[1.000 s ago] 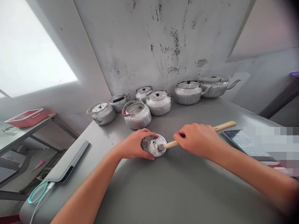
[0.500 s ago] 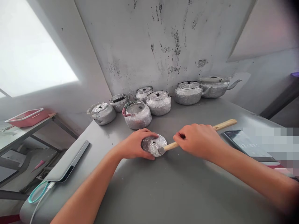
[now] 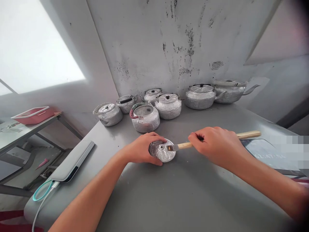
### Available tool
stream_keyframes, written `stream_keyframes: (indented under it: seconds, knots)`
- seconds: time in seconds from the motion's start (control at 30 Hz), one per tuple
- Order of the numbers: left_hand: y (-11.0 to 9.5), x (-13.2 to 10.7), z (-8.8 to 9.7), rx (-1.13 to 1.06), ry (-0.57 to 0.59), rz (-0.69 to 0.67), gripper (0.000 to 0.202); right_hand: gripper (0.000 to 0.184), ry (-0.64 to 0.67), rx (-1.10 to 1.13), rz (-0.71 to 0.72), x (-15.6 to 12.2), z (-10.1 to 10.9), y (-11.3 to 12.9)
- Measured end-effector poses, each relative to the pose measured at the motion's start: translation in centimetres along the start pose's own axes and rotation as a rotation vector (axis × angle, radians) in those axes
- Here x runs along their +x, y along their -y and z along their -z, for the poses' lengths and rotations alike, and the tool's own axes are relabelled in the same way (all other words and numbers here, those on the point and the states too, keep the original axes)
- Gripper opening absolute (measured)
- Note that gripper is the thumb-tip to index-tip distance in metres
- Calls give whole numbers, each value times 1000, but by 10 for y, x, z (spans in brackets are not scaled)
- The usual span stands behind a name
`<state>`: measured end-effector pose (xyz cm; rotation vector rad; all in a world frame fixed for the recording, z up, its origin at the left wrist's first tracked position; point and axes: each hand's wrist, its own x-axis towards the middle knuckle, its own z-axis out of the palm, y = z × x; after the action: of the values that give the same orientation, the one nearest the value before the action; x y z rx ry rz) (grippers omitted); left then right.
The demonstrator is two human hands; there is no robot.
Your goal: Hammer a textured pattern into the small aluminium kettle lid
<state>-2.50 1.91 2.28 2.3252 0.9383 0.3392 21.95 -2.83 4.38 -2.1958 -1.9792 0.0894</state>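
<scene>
My left hand (image 3: 145, 149) grips the left side of a round, dented silver kettle lid (image 3: 166, 154) with a small hole in its middle. The fingers lie over the far rim and the thumb along the near one. My right hand (image 3: 214, 143) is closed around the wooden handle of a hammer (image 3: 184, 145). The hammer's metal head overlaps the lid just right of the hole; whether it touches cannot be told. Behind the lid stands a lidless kettle (image 3: 146, 122) with a red and green wrapped handle.
Several lidded kettles, among them one kettle (image 3: 168, 108), line the table's back by the stained wall. A power bank (image 3: 72, 161) with a cable lies left; a phone (image 3: 267, 151) lies right. A pink basket (image 3: 33, 116) sits on a side table.
The hammer head has shifted from the lid's lower right part up to beside the hole, and its handle lies flatter. My left hand still grips the lid. The view has turned slightly.
</scene>
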Motion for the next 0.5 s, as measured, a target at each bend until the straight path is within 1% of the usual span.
stream_keyframes:
  seconds: [0.13,0.2,0.33,0.5]
  knots:
    - [-1,0,0,7,-8,-3,69,37,83,13,23,0,-8,0]
    - [-1,-1,0,2,-13,-3,69,37,103,4,41,-1,-11,2]
    - [0,-1,-1,-8,-23,-5,68,36,104,-19,58,-3,-15,6]
    - [3,0,-2,-1,-30,-27,69,36,85,-55,79,-4,-14,9]
